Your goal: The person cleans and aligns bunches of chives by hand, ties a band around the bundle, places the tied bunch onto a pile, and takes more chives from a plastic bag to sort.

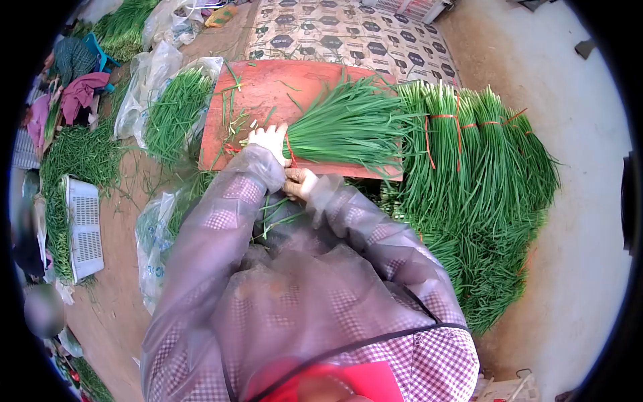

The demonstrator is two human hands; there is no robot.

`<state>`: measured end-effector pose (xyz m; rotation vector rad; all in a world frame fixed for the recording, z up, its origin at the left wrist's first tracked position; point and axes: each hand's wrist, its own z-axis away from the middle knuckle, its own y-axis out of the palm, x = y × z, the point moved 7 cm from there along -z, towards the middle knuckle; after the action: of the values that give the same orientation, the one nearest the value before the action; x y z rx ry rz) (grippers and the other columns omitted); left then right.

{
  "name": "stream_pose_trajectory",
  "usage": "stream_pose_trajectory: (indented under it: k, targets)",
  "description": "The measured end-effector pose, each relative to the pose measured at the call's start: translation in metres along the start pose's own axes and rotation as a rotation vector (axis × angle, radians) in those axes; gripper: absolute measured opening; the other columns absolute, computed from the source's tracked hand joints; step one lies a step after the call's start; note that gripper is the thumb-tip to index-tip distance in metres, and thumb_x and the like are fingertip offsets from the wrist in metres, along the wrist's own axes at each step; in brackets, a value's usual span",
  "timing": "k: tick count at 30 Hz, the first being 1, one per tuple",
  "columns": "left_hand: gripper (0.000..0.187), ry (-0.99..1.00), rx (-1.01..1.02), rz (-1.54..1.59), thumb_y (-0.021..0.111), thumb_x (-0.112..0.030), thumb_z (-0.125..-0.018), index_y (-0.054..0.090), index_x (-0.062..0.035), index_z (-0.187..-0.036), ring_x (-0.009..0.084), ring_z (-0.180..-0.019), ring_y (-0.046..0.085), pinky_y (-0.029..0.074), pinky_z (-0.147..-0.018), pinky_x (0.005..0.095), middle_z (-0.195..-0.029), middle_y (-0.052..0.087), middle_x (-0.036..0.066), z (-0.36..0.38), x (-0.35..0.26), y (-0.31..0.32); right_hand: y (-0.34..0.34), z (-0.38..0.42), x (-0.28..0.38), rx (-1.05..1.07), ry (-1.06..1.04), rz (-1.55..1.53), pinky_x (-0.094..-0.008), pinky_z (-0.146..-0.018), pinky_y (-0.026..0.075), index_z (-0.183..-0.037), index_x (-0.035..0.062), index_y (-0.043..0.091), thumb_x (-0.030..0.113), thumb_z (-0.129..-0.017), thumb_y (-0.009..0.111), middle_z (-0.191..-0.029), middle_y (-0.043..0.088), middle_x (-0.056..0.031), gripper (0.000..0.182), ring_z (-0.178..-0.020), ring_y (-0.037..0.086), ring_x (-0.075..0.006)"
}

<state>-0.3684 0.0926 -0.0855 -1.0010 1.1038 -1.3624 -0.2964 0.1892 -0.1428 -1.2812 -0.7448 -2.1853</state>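
A bunch of long green stalks [351,124] lies on a reddish board [251,80], its leafy ends spread to the right. A red tie [289,146] runs around its left end. My left hand [270,142], in a pale glove, presses on that end with its fingers spread over the stalks. Just below, at the board's near edge, my right hand [299,182] has its fingers bent together by the tie's lower end. Whether it pinches the tie is too small to make out. Loose cut bits lie on the board's left part.
Tied green bunches [469,147] are stacked right of the board. More greens [177,114] lie in plastic at the left, near a white crate [85,228]. Behind the board is a patterned sheet [335,33]. Other people sit at the far left.
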Motion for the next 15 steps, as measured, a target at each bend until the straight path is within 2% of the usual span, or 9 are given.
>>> stream_pose_trajectory:
  k: [1, 3, 5, 7, 9, 11, 13, 14, 15]
  targets:
    - [0.094, 0.006, -0.024, 0.003, 0.078, -0.048, -0.058, 0.034, -0.0134, -0.134, 0.0309, -0.112, 0.05, 0.038, -0.094, 0.0458, -0.122, 0.05, 0.01, 0.0, 0.0, -0.002, -0.006, 0.011, 0.013, -0.003, -0.005, 0.001, -0.0305, -0.072, 0.049, -0.1, 0.0021, 0.063, 0.01, -0.083, 0.061, -0.092, 0.064, -0.0071, 0.019, -0.083, 0.061, -0.0188]
    - [0.097, -0.015, -0.012, 0.015, 0.078, -0.049, -0.058, 0.033, -0.013, -0.135, 0.0314, -0.115, 0.048, 0.035, -0.098, 0.046, -0.124, 0.049, 0.011, 0.004, -0.004, -0.012, -0.012, 0.051, 0.086, -0.157, -0.822, 0.659, -0.0373, -0.069, 0.05, -0.099, 0.0049, 0.063, 0.013, -0.081, 0.063, -0.086, 0.062, -0.0104, 0.02, -0.083, 0.06, -0.0262]
    - [0.099, -0.037, 0.007, 0.028, 0.078, -0.049, -0.058, 0.031, -0.0125, -0.137, 0.0318, -0.118, 0.046, 0.032, -0.101, 0.0461, -0.126, 0.048, 0.011, 0.007, -0.004, -0.014, -0.054, 0.073, 0.115, -0.454, -0.877, 0.723, -0.0361, -0.069, 0.05, -0.09, 0.0024, 0.065, 0.011, -0.081, 0.061, -0.077, 0.063, -0.0107, 0.013, -0.073, 0.061, -0.0255]
    - [0.107, 0.024, 0.004, -0.02, 0.077, -0.051, -0.056, 0.027, -0.01, -0.14, 0.0342, -0.125, 0.039, 0.027, -0.107, 0.045, -0.134, 0.042, 0.016, 0.009, -0.005, -0.014, -0.112, 0.08, 0.107, -0.741, -0.758, 0.898, -0.0403, -0.07, 0.05, -0.088, 0.0037, 0.066, 0.019, -0.083, 0.06, -0.079, 0.064, -0.0143, 0.017, -0.075, 0.063, -0.0311]
    - [0.111, 0.035, 0.048, -0.021, 0.077, -0.054, -0.056, 0.022, -0.0096, -0.142, 0.0348, -0.129, 0.034, 0.023, -0.109, 0.0451, -0.138, 0.037, 0.018, 0.009, -0.004, -0.013, -0.151, 0.084, 0.106, -0.903, -0.149, 0.924, -0.0417, -0.073, 0.049, -0.089, 0.006, 0.067, 0.028, -0.085, 0.055, -0.083, 0.065, -0.0188, 0.025, -0.081, 0.063, -0.0346]
    - [0.115, 0.044, 0.092, -0.02, 0.076, -0.057, -0.057, 0.018, -0.0091, -0.144, 0.0354, -0.133, 0.028, 0.019, -0.111, 0.0452, -0.143, 0.032, 0.019, 0.01, -0.006, -0.019, -0.161, 0.081, 0.097, -0.902, -0.099, 0.922, -0.0415, -0.075, 0.049, -0.091, 0.0071, 0.067, 0.03, -0.085, 0.054, -0.085, 0.065, -0.0195, 0.027, -0.083, 0.063, -0.0354]
    - [0.122, -0.016, 0.233, -0.001, 0.072, -0.064, -0.057, 0.01, -0.0101, -0.146, 0.0353, -0.137, 0.021, 0.015, -0.112, 0.0458, -0.147, 0.024, 0.02, 0.012, -0.005, -0.027, -0.171, 0.076, 0.084, -0.898, -0.041, 0.913, -0.0413, -0.076, 0.049, -0.094, 0.0082, 0.067, 0.033, -0.085, 0.052, -0.086, 0.065, -0.0201, 0.03, -0.085, 0.063, -0.0362]
    - [0.117, -0.02, 0.242, 0.005, 0.064, -0.07, -0.062, 0.011, -0.0097, -0.146, 0.0361, -0.138, 0.018, 0.012, -0.113, 0.0465, -0.147, 0.023, 0.021, 0.014, -0.009, -0.038, -0.172, 0.073, 0.08, -0.854, -0.019, 0.903, -0.041, -0.077, 0.049, -0.097, 0.0085, 0.066, 0.033, -0.085, 0.053, -0.088, 0.065, -0.0196, 0.03, -0.086, 0.063, -0.0359]
    - [0.117, -0.017, 0.248, 0.001, 0.064, -0.07, -0.062, 0.011, -0.0097, -0.146, 0.0361, -0.138, 0.018, 0.012, -0.113, 0.0465, -0.147, 0.023, 0.021, 0.012, -0.013, -0.037, -0.171, 0.07, 0.077, -0.809, 0.004, 0.892, -0.0406, -0.079, 0.049, -0.1, 0.0089, 0.066, 0.033, -0.085, 0.054, -0.09, 0.066, -0.0191, 0.031, -0.087, 0.063, -0.0357]
